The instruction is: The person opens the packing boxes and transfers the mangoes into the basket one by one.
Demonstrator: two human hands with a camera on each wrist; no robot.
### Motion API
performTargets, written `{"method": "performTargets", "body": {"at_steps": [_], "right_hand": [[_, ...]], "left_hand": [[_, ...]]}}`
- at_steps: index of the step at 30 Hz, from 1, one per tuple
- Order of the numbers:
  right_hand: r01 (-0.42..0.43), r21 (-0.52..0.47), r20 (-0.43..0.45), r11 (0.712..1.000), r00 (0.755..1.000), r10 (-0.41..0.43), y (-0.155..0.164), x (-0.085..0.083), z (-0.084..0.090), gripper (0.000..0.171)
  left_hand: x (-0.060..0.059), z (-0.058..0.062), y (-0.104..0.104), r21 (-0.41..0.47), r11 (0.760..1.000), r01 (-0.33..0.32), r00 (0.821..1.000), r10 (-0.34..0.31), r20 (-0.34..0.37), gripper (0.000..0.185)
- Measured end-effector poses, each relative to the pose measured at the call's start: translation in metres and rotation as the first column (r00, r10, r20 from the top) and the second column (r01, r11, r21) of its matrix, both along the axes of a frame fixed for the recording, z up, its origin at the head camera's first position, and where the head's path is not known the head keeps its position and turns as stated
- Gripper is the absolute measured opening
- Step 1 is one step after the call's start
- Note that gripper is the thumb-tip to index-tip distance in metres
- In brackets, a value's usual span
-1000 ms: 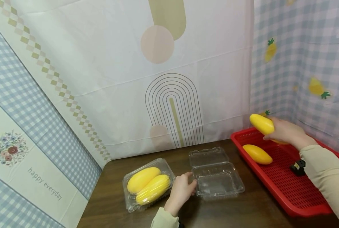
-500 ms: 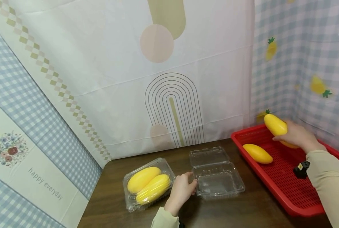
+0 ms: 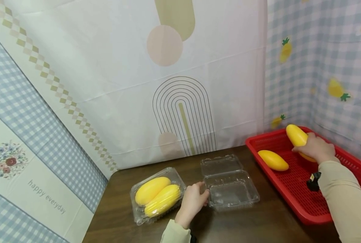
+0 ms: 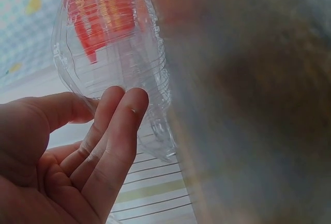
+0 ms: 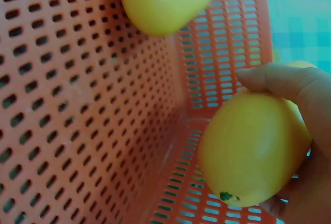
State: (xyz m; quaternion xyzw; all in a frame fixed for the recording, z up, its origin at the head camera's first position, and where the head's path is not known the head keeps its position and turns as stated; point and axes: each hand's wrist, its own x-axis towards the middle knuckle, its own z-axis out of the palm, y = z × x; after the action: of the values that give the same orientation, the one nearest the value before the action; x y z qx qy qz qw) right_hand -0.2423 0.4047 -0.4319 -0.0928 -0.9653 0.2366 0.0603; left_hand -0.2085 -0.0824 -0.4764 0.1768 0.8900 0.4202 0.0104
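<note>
Gripped in the person's right hand (image 3: pixel 316 148), a mango-like yellow fruit (image 3: pixel 296 135) hangs tilted over the far part of the red plastic basket (image 3: pixel 314 218). In the right wrist view its stem scar shows at the low end, and the thumb lies across its upper side. More yellow shows below the hand; whether that is the same fruit or a second one, I cannot tell.

Over the last second the right hand has carried this fruit away from the basket's left edge and a little lower, so the far rim now shows behind it. My reading is that the work is centred on the basket for now, with the held fruit farther from the open clamshell (image 3: pixel 233 190) than it was.

Another mango-like fruit (image 3: pixel 273 160) lies in the basket by its left edge, toward the far left corner, unmoved.

Just outside that edge, the open clamshell sits on the wooden table (image 3: pixel 244 224), its lid (image 3: pixel 221 165) folded back toward the table's far edge. The left hand (image 3: pixel 192 199) stays at its left edge, fingers overlapping the plastic; whether they pinch the rim cannot be told. Toward the table's left edge, a seemingly closed clamshell (image 3: pixel 135 211) with two yellow fruits (image 3: pixel 152 190) has not moved.
</note>
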Motion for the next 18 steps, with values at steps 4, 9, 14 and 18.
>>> {"method": "performTargets", "body": {"at_steps": [4,9,14,18], "right_hand": [[0.006,-0.019,0.036,1.000,0.999,-0.006,-0.004,0.000,-0.003,0.104],[-0.020,-0.020,0.090,1.000,0.996,0.022,-0.003,-0.002,-0.008,0.105],[-0.062,-0.004,0.112,0.998,0.992,0.062,-0.003,-0.007,-0.010,0.105],[-0.092,0.013,0.120,0.996,0.989,0.090,-0.006,-0.010,-0.010,0.105]], "left_hand": [[0.000,0.001,0.001,0.001,1.000,0.000,1.000,0.000,0.001,0.042],[0.000,0.000,0.001,-0.004,1.000,-0.003,1.000,0.003,0.010,0.042],[0.000,0.001,0.000,-0.016,1.000,0.001,1.000,0.000,0.011,0.042],[-0.001,0.003,-0.001,-0.020,1.000,0.009,1.000,-0.009,0.007,0.042]]}}
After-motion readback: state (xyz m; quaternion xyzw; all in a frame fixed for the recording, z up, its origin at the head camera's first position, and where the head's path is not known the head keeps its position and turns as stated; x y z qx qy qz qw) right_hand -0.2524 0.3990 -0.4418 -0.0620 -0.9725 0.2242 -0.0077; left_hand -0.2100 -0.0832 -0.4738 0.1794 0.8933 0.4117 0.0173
